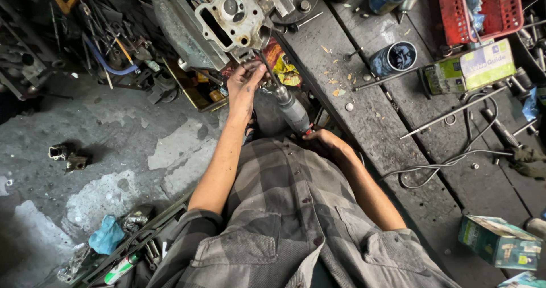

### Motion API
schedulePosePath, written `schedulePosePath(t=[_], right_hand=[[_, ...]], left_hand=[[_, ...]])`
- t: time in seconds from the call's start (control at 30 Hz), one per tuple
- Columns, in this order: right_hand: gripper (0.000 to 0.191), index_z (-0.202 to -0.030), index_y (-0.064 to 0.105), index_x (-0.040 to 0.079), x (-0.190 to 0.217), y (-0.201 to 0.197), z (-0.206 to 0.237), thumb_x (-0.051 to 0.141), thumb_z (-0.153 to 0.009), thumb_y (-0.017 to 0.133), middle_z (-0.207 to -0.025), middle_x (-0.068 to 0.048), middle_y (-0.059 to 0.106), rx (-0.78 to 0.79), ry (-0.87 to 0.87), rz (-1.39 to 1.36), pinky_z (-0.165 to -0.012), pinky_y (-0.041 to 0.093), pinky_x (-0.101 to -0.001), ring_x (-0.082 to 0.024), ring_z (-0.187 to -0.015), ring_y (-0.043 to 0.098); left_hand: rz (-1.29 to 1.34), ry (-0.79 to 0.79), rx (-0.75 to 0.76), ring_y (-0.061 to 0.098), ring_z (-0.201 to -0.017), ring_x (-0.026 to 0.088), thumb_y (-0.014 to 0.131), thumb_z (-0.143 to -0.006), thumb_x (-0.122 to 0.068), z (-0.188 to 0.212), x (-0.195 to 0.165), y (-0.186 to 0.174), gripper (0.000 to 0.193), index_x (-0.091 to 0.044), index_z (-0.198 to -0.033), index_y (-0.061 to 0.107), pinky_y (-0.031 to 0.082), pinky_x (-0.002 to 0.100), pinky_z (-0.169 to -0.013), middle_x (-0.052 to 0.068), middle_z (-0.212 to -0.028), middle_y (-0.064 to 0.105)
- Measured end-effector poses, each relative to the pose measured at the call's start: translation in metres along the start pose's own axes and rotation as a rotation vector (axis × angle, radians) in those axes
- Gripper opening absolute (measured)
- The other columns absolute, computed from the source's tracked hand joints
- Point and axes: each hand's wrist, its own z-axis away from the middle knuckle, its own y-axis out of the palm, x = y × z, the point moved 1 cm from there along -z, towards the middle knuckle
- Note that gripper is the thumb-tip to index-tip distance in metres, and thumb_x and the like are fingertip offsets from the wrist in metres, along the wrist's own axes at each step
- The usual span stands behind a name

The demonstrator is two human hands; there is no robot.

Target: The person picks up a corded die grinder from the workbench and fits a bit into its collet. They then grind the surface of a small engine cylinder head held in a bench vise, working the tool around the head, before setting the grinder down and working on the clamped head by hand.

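Head view: left hand (243, 86) fingers gripped the drill shaft (267, 69) under the engine head (234, 14); right hand (321, 138) fingers clasped the drill (294, 113).

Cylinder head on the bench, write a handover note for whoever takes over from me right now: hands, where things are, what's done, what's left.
Left hand: up near the tool's thin shaft, fingers pinching it just below the cylinder head.
Right hand: low by the body, gripping the rear of the grey rotary tool.
The cylinder head sits at the edge of the wooden bench, ports facing the camera. The tool's tip meets its lower right corner.
Done: tool lined up on the head.
Left: cannot tell how far the work has gone. Two blue cans and a red basket stand on the bench.
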Motion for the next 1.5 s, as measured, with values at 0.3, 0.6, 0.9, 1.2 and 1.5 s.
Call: schedulePosePath(t=[0.3,0.6,0.9,1.2,1.5], right_hand=[[0.037,-0.117,0.072,0.002,-0.002,0.000,0.004,0.021,-0.085,0.071,-0.111,-0.003,0.073,-0.001,0.047,-0.009,-0.098,0.041,-0.0272,-0.014,-0.106,0.060],[0.035,-0.117,0.071,0.001,-0.006,-0.003,-0.003,0.018,-0.087,0.071,-0.112,-0.004,0.073,0.023,0.047,-0.019,-0.100,0.040,-0.0268,-0.014,-0.106,0.061],[0.037,-0.117,0.068,0.005,0.007,0.011,0.014,0.012,-0.081,0.071,-0.110,-0.006,0.074,0.094,0.012,-0.348,-0.097,0.047,-0.0281,-0.017,-0.104,0.067],[0.034,-0.115,0.069,0.006,0.000,0.000,0.004,0.013,-0.082,0.071,-0.108,-0.002,0.072,0.019,-0.030,-0.159,-0.095,0.045,-0.0271,-0.013,-0.101,0.064],[0.037,-0.117,0.070,0.004,0.004,0.002,0.007,0.018,-0.082,0.072,-0.112,-0.002,0.072,0.016,0.007,-0.084,-0.098,0.041,-0.0262,-0.014,-0.105,0.062]], left_hand=[[-0.015,-0.002,-0.015,0.071,-0.084,0.014,0.080,-0.090,-0.013,0.001,0.002,0.001,0.028,0.004,-0.111,0.071,0.061,0.028,-0.080,0.008,-0.100,0.074],[0.119,-0.021,0.022,0.070,-0.088,0.015,0.067,-0.101,-0.031,0.000,0.004,0.002,0.028,-0.005,-0.113,0.065,0.059,0.033,-0.082,0.005,-0.097,0.071],[0.059,-0.027,0.019,0.067,-0.098,0.014,0.067,-0.101,-0.028,0.001,0.001,0.005,0.030,-0.005,-0.119,0.065,0.056,0.035,-0.088,0.004,-0.105,0.069],[-0.066,-0.025,0.152,0.072,-0.105,0.017,0.072,-0.097,-0.013,0.003,0.000,0.006,0.034,0.002,-0.127,0.067,0.059,0.032,-0.095,0.011,-0.117,0.075],[-0.034,-0.045,0.187,0.074,-0.103,0.019,0.075,-0.095,-0.010,0.003,0.006,0.003,0.036,0.004,-0.127,0.067,0.058,0.032,-0.095,0.012,-0.115,0.075]])
